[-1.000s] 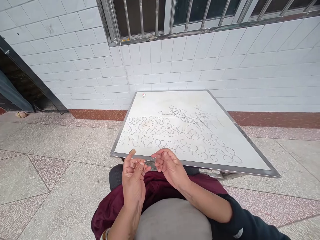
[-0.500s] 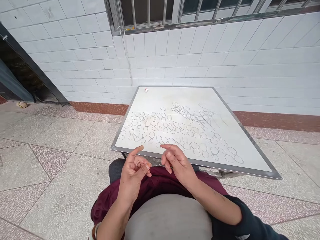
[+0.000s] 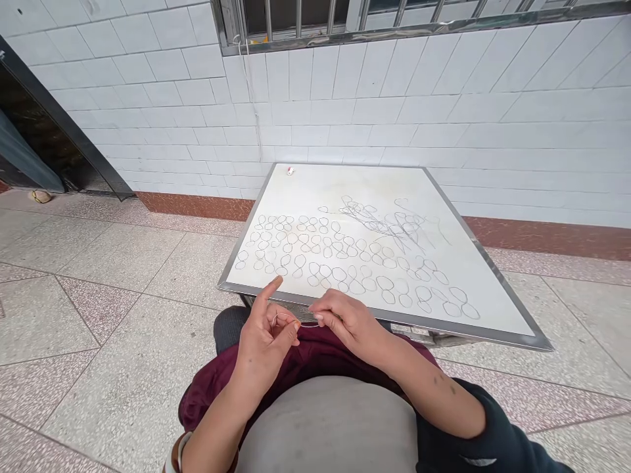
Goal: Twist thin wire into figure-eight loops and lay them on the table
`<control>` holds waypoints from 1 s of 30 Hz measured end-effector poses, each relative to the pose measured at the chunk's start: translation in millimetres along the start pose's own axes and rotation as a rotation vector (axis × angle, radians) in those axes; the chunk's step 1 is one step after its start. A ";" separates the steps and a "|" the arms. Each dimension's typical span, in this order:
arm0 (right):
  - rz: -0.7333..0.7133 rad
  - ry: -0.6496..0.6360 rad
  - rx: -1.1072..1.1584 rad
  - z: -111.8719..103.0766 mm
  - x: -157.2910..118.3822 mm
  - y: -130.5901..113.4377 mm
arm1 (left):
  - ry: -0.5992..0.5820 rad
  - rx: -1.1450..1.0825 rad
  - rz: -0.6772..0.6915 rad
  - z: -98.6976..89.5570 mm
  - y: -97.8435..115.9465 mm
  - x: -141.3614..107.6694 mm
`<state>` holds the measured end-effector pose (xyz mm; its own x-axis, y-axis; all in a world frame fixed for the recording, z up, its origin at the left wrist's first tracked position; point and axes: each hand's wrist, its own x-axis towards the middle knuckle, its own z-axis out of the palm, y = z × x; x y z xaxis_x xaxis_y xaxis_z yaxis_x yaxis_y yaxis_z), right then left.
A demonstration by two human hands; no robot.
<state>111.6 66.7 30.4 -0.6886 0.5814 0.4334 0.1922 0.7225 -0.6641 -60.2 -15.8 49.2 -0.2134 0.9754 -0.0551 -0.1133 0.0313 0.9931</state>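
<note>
My left hand [image 3: 263, 345] pinches a thin, pale wire [image 3: 308, 325] between thumb and fingertip, with its index finger stretched up. A small loop of the wire curves over the left fingers. My right hand [image 3: 351, 327] is closed on the other end with thumb and fingers, so a short span runs between the hands. Both hands are above my lap, just before the near edge of the white-topped table [image 3: 305, 190]. On it lie rows of thin wire rings [image 3: 386, 283], many paired like figure eights. Behind them is a tangle of loose wires [image 3: 377, 220].
A small white-and-red object [image 3: 290, 171] sits at the table's far left corner. Beyond the table stands a white tiled wall [image 3: 335, 135] with a barred window [image 3: 315, 26]. A dark doorway [image 3: 44, 131] is at the left. Maroon cloth [image 3: 210, 394] covers my lap.
My right fingers, spread half a second ago, have closed on the wire's end. My left hand keeps its pinch almost unchanged. The view has shifted slightly.
</note>
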 end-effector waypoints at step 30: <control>-0.068 0.056 -0.163 9.0 2.7 4.0 | -0.039 -0.102 -0.051 1.0 -9.7 -1.6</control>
<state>104.2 67.8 23.4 -0.6648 0.5456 0.5103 0.2600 0.8094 -0.5266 -57.8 -17.4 39.8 -0.1675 0.9809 -0.0988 -0.2211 0.0603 0.9734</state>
